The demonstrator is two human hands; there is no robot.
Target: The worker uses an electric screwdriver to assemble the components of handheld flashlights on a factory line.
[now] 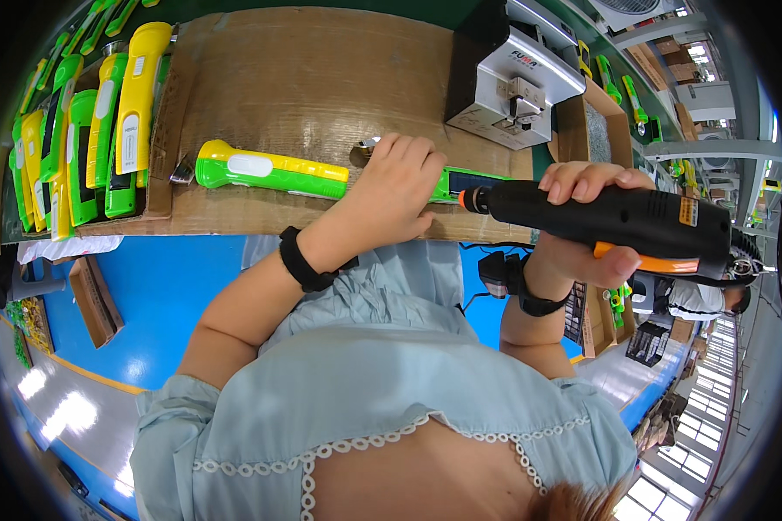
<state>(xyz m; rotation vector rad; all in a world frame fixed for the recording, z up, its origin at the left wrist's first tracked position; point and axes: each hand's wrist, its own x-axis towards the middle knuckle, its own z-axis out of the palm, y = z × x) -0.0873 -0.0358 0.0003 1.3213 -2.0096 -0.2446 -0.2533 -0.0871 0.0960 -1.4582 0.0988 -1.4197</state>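
Note:
My right hand [591, 208] grips a black electric screwdriver [608, 217] with orange trim, its tip pointing left. That tip meets or hovers over a green flashlight [450, 184] with a dark panel; contact is hard to make out. Over this flashlight my left hand [400, 187] is closed, fingers bent, hiding its middle. A shiny round metal piece [363, 153] shows beside the left fingers; whether it belongs to the same flashlight I cannot tell. Left of the hand, a yellow and green flashlight [269, 169] lies on the cardboard, its narrow end near my left wrist.
A cardboard box [167, 165] at the left holds several yellow and green flashlights [139, 95]. A silver and black machine [521, 82] stands at the back right. Beside it is an open carton [613, 130]. Brown cardboard [313, 69] covers the bench.

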